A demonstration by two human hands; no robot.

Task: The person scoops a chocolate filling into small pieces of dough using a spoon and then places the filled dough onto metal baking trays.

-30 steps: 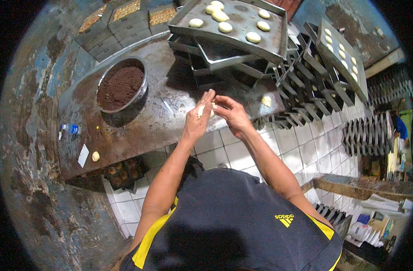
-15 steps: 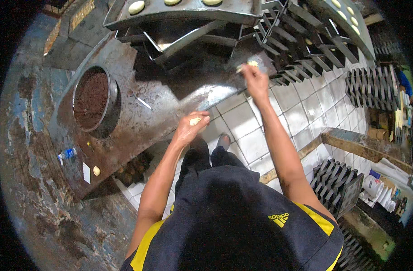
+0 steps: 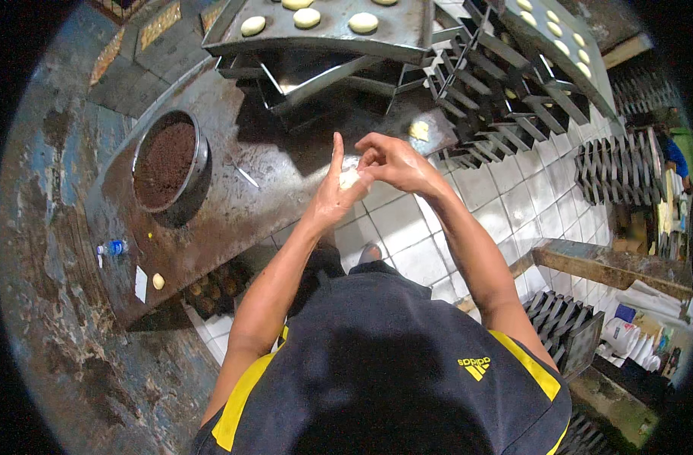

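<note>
The left hand (image 3: 333, 199) is cupping a small pale dough piece (image 3: 349, 179) in its palm, with the index finger standing straight up toward the far side and the other fingers loosely curled around it. The right hand (image 3: 392, 161) is coming from the right and its bent fingertips are pinching the top of the same piece. The dough is held above the front edge of the metal desk (image 3: 233, 220); it looks roundish, so I cannot tell any long axis. Farther left on the desk a round bowl (image 3: 198, 163) of dark brown filling is standing. Beyond, a tray (image 3: 407, 30) is carrying pale dough rounds (image 3: 307, 18).
</note>
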